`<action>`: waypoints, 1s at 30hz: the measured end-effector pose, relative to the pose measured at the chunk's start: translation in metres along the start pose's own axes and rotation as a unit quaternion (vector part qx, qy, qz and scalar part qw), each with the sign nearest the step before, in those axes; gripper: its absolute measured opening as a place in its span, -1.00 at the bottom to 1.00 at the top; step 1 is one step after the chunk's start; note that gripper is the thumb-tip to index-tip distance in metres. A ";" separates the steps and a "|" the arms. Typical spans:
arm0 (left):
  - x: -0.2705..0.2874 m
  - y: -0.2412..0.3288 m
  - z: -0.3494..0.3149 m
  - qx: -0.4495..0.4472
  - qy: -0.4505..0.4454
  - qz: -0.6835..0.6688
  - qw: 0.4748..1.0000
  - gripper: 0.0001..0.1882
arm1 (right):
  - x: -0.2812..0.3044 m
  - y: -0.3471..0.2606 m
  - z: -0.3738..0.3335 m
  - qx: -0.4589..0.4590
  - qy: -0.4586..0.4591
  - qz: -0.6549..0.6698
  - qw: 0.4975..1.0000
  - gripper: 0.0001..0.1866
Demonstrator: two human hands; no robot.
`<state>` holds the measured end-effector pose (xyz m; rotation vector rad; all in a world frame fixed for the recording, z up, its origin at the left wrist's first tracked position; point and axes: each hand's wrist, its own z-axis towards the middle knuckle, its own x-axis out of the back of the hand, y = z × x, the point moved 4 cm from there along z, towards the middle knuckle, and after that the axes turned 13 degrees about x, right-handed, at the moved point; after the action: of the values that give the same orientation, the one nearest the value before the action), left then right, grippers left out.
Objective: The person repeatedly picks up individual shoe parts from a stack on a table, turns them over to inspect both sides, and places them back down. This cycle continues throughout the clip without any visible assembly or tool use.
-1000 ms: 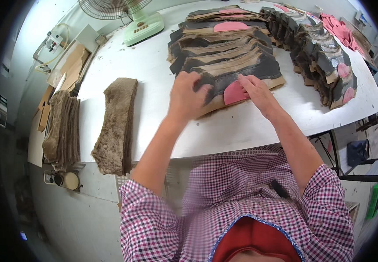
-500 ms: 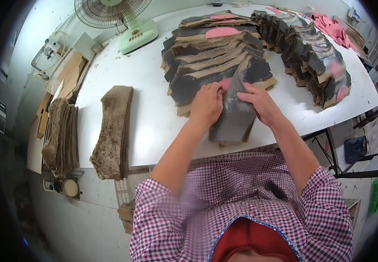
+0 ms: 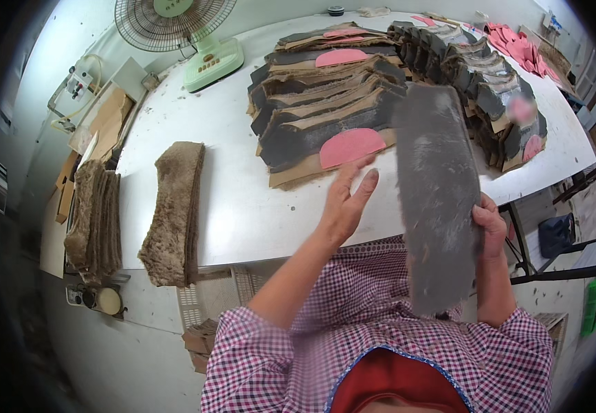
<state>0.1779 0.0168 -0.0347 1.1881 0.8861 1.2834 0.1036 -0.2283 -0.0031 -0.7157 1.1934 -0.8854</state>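
Note:
My right hand [image 3: 491, 224] grips the right edge of a long dark grey fabric piece [image 3: 439, 206], held upright over the table's front edge. My left hand [image 3: 346, 203] is empty with its fingers apart, just below a pink half-round patch [image 3: 353, 146]. That patch lies at the near end of a row of overlapping grey and tan fur-backed pieces [image 3: 291, 143]. The raised grey piece hides the right end of this row's nearest pieces. Fingers of my right hand behind the fabric are partly hidden.
Two stacks of brown furry pieces, one nearer [image 3: 173, 210] and one farther left [image 3: 95, 220], overhang the front edge of the white table [image 3: 243, 206]. A second row of pieces [image 3: 494, 93] curves along the right. A green fan [image 3: 212, 65] and pink fabric pieces [image 3: 518, 47] stand farther back.
The grey piece has moved right and been lifted upright in my right hand. My left hand has let go of it, uncovering the pink patch on the row.

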 end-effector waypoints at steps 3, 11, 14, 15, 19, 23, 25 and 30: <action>-0.027 0.008 -0.019 0.196 -0.201 -0.518 0.808 -0.37 | -0.013 0.014 0.005 -0.109 -0.116 -0.061 0.985 -0.62; -0.002 0.012 -0.048 0.230 -0.107 -0.564 0.786 -0.34 | -0.058 0.021 0.015 0.071 -0.215 -0.387 0.894 -0.38; -0.012 0.004 -0.053 0.271 -0.077 -0.549 0.787 -0.37 | -0.104 0.018 0.002 0.191 -0.269 -0.502 0.799 -0.30; -0.017 0.011 -0.053 0.264 -0.071 -0.526 0.805 -0.42 | -0.114 0.019 -0.001 0.206 -0.282 -0.536 0.769 -0.28; -0.018 0.011 -0.056 0.237 -0.090 -0.417 0.873 -0.42 | -0.107 0.035 0.003 0.183 -0.265 -0.505 0.801 -0.54; 0.001 0.001 -0.063 0.272 -0.094 -0.376 0.881 -0.49 | -0.081 0.029 0.016 -0.047 -0.177 -0.441 0.879 -0.80; 0.024 0.000 -0.070 0.367 -0.070 -0.423 0.826 -0.54 | -0.049 0.035 0.022 -0.065 -0.090 -0.244 0.963 -0.78; 0.043 -0.005 -0.078 0.381 -0.052 -0.413 0.826 -0.56 | -0.034 0.031 0.025 -0.132 0.001 -0.083 0.988 -0.66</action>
<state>0.1092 0.0718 -0.0500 1.2052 1.6738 0.1206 0.1298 -0.1834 -0.0080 -1.0402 1.2792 -0.8732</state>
